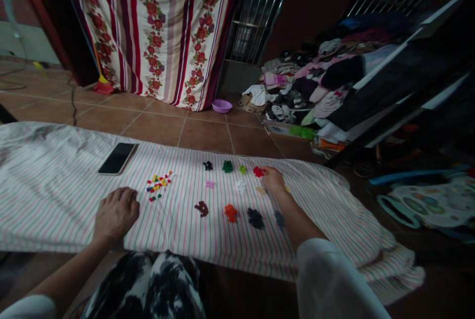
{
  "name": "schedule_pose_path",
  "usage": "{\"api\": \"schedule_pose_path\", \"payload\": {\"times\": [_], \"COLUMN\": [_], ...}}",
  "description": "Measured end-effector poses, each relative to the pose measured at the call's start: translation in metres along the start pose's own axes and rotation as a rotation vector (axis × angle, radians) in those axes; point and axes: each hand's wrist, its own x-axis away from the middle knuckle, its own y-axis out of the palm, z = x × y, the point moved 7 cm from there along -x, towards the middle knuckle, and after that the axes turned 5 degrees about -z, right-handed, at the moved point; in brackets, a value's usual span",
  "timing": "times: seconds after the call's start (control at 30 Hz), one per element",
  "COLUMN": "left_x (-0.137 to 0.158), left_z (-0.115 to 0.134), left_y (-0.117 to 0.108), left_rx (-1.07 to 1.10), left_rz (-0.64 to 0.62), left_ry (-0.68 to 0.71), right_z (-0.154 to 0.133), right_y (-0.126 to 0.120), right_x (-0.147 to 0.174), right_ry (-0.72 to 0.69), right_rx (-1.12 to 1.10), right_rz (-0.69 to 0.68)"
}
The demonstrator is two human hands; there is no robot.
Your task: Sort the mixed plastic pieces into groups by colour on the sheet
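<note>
My right hand [273,181] reaches to a small pile of red pieces [258,171], its fingertips pinched together at the pile's right edge. Whatever is between them is too small to make out. My left hand [117,210] rests palm down on the striped cloth, fingers loosely bent and holding nothing visible. Just beyond it lie scattered multicoloured small pieces [159,183]. Other piles sorted by colour include black [208,165], dark green [227,166], light green [242,169], pink [210,184], white [241,186], beige [261,190], brown [202,208], orange [230,212] and dark blue [255,218].
A phone [118,159] lies on the striped cloth [166,230] at the left. My right forearm partly covers a grey pile [279,218]. Past the far edge are a purple basin [221,106], a floral curtain [152,32] and heaped clothes [319,76].
</note>
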Motion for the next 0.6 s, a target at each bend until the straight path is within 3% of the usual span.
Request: {"api": "schedule_pose_path", "payload": {"times": [0.1, 0.6], "left_x": [0.0, 0.001], "left_z": [0.0, 0.0], "left_y": [0.0, 0.001], "left_rx": [-0.012, -0.031], "left_rz": [0.005, -0.006], "left_ry": [-0.013, -0.02], "right_z": [0.005, 0.013], "right_y": [0.001, 0.001], "right_x": [-0.003, 0.002], "right_ry": [0.015, 0.129], "right_rx": [0.005, -0.173], "right_rz": [0.03, -0.077]}}
